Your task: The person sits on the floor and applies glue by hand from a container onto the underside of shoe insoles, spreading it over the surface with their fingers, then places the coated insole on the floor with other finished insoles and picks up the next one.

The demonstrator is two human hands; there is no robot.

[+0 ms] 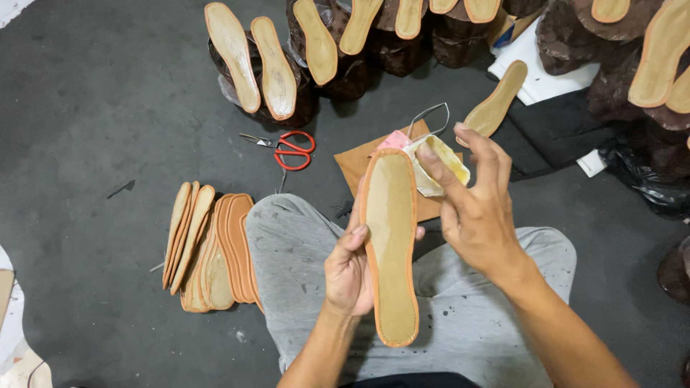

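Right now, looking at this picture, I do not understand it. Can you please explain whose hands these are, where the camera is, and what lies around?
The one picture comes from a camera on a person's head, looking down. The person sits on a dark floor in grey trousers. The left hand holds an insole with an orange edge. The right hand pinches a yellowish cloth at its tip. On the floor lie a stack of insoles and red scissors. Further off, more insoles rest on dark bags.

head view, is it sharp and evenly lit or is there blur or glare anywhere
Head view: even, soft light, no glare; the insole in the left hand is sharp, the right hand only slightly soft; faint shadows under the red scissors; edges bend a little.
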